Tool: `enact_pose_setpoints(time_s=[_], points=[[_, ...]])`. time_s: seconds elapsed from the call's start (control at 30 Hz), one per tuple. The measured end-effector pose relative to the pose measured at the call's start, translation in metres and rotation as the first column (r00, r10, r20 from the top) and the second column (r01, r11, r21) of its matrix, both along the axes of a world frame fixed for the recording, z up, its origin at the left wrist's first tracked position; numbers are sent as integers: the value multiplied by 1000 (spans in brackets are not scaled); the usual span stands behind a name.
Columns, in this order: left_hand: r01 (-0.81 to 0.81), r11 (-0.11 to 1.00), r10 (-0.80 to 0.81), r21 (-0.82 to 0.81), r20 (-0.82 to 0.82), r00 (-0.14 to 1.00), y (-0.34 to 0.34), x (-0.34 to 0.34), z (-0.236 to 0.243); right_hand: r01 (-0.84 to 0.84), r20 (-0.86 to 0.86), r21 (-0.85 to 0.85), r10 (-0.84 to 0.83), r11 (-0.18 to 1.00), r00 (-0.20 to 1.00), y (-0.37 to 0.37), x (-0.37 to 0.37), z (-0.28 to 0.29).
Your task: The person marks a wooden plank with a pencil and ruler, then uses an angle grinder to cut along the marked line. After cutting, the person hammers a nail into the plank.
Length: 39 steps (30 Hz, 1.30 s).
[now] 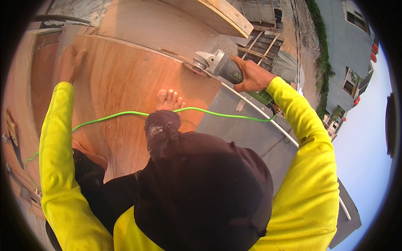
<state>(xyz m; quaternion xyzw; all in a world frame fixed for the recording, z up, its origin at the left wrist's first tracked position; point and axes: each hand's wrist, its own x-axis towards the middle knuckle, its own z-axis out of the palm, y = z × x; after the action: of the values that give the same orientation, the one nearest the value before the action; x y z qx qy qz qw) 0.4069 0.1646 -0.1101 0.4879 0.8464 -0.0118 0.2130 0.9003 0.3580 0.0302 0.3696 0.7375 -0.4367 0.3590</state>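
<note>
My right hand (253, 76) is wrapped round a grey and green angle grinder (228, 69). Its disc (196, 67) is at the top edge of an orange-brown plywood sheet (117, 75); whether it touches the wood I cannot tell. My left hand (71, 62) is slightly blurred on the left part of the sheet, its fingers apart and loosely bent, with nothing visible in them. A green cord (130, 113) runs across the plywood below both hands, close to my bare foot (167, 100).
A board edge (222, 16) juts out above. A white pipe (259, 111) borders a grey surface (226, 117) at right, with a drop to ground and buildings (347, 79) beyond. Loose tools (12, 129) and a power socket (38, 193) lie at far left.
</note>
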Motion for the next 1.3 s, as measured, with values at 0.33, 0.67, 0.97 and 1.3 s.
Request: enact_pose_setpoints(time_s=[0.33, 0.67, 0.97, 1.3], points=[[-10, 994, 6, 110, 31, 999, -1, 4, 4, 167, 4, 47, -168, 985, 986, -20, 76, 3], [10, 997, -11, 75, 9, 1000, -6, -10, -10, 98, -117, 6, -96, 995, 988, -4, 6, 1], [-38, 998, 37, 50, 22, 999, -5, -6, -1, 18, -154, -36, -24, 999, 988, 7, -6, -17], [-45, 999, 46, -18, 30, 998, 4, 0, 12, 81, -110, -54, -86, 995, 990, 4, 17, -15]])
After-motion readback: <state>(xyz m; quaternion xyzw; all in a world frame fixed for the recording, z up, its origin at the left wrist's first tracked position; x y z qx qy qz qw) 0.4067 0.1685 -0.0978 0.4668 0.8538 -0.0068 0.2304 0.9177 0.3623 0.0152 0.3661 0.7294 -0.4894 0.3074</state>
